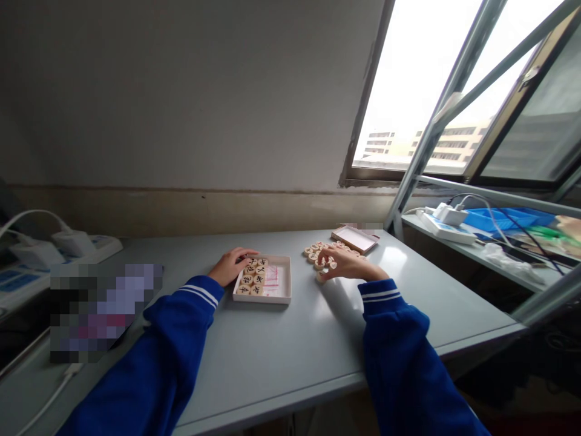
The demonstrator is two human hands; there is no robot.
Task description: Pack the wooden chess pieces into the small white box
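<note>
Hands at a desk (281,351), with the clock dial centred on the open box (290,283) and 12 o'clock toward the wall. The hands are well apart. The left hand (229,265), at 10 o'clock, rests against the side of the box, fingers over its far corner; whether it grips cannot be told. The right hand (340,264), between 2 and 3 o'clock, is curled over a spread of round game pieces (310,249), with a single piece (321,277) at its thumb; whether the fingers close on it is unclear.

Handling: the pieces appear light, stiff and smooth, probably hard to damage but apt to slide or roll on the desk. The round edge offers the best hold, pinched between thumb and fingertips. The box looks thin-walled and light, best steadied by a side wall.

Containers: eight lettered pieces (256,280) lie face up in two columns along the 9 o'clock side of the box; red marks show on its floor toward 3 o'clock. A shallow lid (368,247) lies toward 2 o'clock, just beyond the spread.
</note>
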